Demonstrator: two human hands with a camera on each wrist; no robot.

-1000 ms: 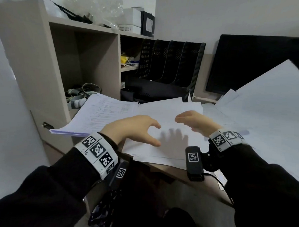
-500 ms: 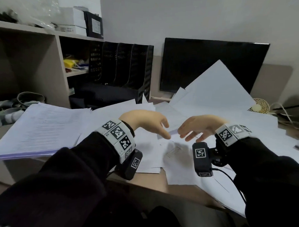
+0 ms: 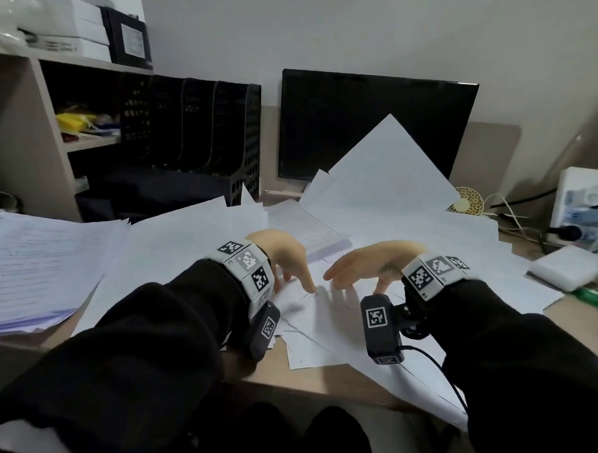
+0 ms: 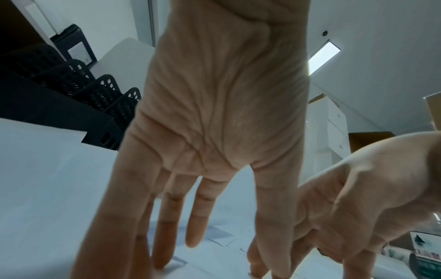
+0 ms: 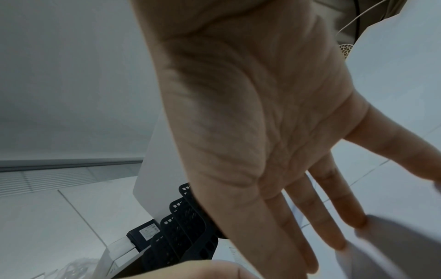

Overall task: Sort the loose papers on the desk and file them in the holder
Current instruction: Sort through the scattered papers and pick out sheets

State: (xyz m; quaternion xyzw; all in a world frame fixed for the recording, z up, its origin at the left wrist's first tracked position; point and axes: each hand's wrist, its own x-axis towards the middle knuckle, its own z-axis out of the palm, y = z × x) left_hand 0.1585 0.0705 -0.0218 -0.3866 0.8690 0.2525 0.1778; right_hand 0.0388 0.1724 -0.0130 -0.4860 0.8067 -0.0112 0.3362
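Loose white papers point(image 3: 194, 242) cover the desk in overlapping layers. One large sheet point(image 3: 389, 161) leans up against the black monitor. The black mesh file holder point(image 3: 192, 129) stands at the back left with several slots. My left hand point(image 3: 289, 260) reaches down with straight fingers, its fingertips point(image 4: 164, 262) touching the papers near the desk's front. Just to the right, my right hand point(image 3: 364, 267) hovers low over the sheets with fingers point(image 5: 334, 222) spread and straight. Neither hand holds a sheet.
A thick stack of printed pages point(image 3: 32, 266) lies at the left. A black monitor point(image 3: 374, 127) stands at the back, shelving point(image 3: 30, 139) at the left. A white box point(image 3: 570, 269), cables and a power strip point(image 3: 582, 211) sit at the right.
My view has swung right, from the shelf toward the monitor. Both hands moved right and lowered onto the papers in front of me, fingers straightening.
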